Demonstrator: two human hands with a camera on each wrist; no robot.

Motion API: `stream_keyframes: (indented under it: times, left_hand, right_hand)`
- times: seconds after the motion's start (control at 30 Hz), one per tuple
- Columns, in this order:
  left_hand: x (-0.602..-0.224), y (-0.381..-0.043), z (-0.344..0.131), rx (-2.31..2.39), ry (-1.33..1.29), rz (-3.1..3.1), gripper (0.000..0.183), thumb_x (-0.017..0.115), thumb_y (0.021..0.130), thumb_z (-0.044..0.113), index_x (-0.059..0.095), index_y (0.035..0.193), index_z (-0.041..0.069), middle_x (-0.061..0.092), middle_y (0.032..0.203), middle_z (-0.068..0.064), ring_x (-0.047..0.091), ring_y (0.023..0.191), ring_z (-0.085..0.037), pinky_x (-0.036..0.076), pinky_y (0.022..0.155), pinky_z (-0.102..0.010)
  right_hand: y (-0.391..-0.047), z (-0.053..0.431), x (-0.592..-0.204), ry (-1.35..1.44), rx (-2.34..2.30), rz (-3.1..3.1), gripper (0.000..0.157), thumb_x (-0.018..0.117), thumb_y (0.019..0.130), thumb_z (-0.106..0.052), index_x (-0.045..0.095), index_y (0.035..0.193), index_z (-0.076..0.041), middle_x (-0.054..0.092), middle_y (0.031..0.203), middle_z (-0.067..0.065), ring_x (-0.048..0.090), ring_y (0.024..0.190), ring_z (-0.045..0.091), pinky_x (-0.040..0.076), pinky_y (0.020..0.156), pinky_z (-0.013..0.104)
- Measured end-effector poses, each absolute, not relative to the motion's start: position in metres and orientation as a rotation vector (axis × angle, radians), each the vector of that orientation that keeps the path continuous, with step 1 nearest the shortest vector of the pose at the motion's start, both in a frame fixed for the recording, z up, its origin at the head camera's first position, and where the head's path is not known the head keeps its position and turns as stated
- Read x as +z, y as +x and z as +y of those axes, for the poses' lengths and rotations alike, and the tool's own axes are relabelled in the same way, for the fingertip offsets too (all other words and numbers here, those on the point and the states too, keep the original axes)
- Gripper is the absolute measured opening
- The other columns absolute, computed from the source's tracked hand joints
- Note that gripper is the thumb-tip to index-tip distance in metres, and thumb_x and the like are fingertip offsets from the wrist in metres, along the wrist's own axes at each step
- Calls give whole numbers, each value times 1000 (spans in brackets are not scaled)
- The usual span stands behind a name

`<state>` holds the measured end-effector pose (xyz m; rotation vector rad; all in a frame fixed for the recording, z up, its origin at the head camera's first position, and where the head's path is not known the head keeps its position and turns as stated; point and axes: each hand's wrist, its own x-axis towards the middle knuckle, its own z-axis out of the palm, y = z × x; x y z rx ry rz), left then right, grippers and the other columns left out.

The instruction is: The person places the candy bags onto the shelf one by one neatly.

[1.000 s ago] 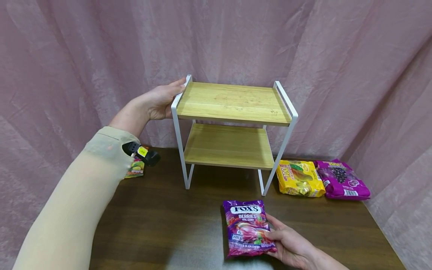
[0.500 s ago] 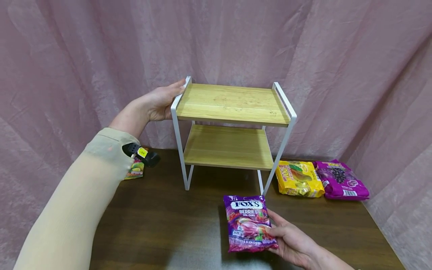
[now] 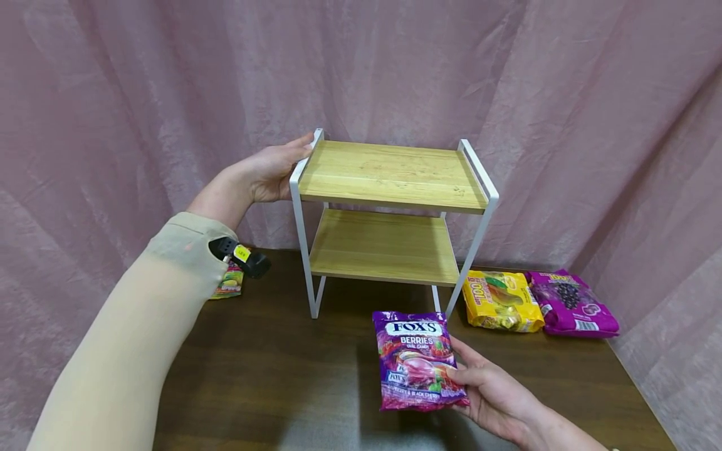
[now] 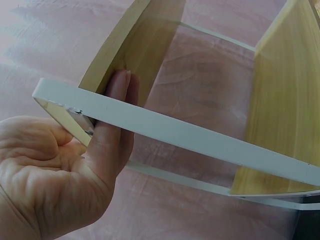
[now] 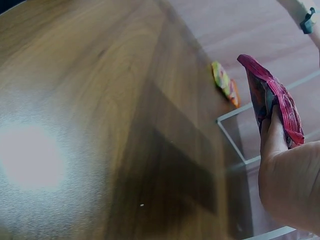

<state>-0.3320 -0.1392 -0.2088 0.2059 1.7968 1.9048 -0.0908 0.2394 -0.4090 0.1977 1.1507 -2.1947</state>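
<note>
My left hand (image 3: 273, 170) grips the left side of a two-tier shelf (image 3: 389, 175) with wooden boards and a white frame. In the left wrist view its fingers (image 4: 112, 135) curl under the top board, behind the white side bar (image 4: 165, 125). My right hand (image 3: 491, 391) pinches the lower right corner of a purple bag of Fox's berries candy (image 3: 417, 363), its printed front facing up toward me. The bag hangs in front of the shelf, above the table, casting a shadow. Seen from the right wrist, the bag (image 5: 282, 107) is edge-on, with fingers behind it.
To the right of the shelf lie a yellow candy bag (image 3: 502, 302) and a purple grape-print bag (image 3: 572, 304). A colourful packet (image 3: 230, 282) sits at the left, partly behind my left wrist. The dark wooden table (image 3: 254, 376) meets a pink curtain (image 3: 395, 69) behind.
My right hand has raised the purple candy bag a little, away from me toward the shelf. My left hand keeps its grip on the shelf.
</note>
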Motion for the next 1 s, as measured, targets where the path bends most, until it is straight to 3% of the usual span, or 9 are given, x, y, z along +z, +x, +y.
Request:
stream_keyframes:
  times: [0.27, 0.57, 1.0]
  left_hand:
    - [-209, -335, -138, 1923, 204, 1773, 56, 30, 112, 37, 8, 161, 53, 65, 88, -10, 71, 66, -18, 63, 62, -32]
    - [-208, -335, -144, 1911, 238, 1747, 55, 26, 114, 34, 4, 161, 52, 66, 93, -12, 71, 69, -19, 64, 64, -34]
    - [-210, -335, -144, 1911, 249, 1767, 57, 28, 113, 35, 3, 161, 52, 65, 99, -11, 71, 71, -18, 64, 64, -33]
  right_hand:
    - [-93, 239, -397, 203, -2214, 1168, 82, 45, 107, -2, -8, 165, -24, 41, 151, 20, 59, 126, 34, 48, 108, 48]
    - [-93, 238, -387, 120, -2222, 1179, 82, 45, 107, -3, -9, 165, -24, 46, 149, 16, 59, 126, 32, 48, 108, 45]
    - [-94, 239, -371, 182, -2247, 1170, 83, 46, 108, -4, -11, 165, -27, 23, 162, 22, 56, 130, 34, 43, 111, 47]
